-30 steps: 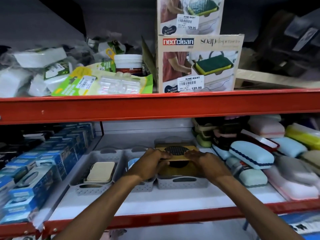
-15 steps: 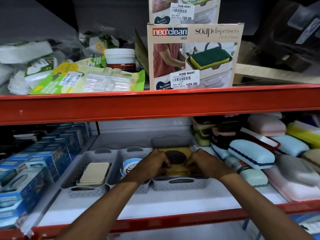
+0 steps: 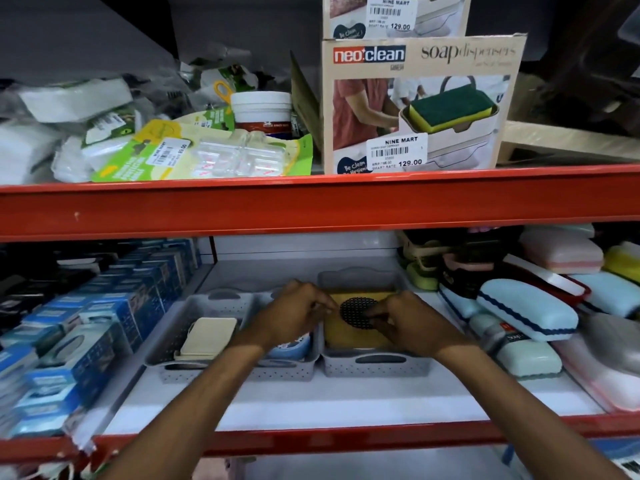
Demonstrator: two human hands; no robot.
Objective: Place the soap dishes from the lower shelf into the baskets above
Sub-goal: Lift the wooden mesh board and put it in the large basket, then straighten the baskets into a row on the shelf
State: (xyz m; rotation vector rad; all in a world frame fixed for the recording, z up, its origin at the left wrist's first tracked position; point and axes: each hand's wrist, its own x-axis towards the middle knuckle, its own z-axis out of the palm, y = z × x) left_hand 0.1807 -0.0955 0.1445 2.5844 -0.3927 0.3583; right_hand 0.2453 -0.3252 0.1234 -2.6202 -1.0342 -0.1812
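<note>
Soap dish (image 3: 353,327) lower in basket (image 3: 372,367) than before | left hand (image 3: 294,317), right hand (image 3: 412,323) grips pinching its edges

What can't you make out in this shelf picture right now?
Head view only:
- Blue item in the middle basket: mostly hidden by the left hand.
- Yellow soap dish: its right edge is covered by the right hand.
- Upper soap dispenser box: cut off by the top edge.
- Dark items at top right: too dim to tell.
</note>
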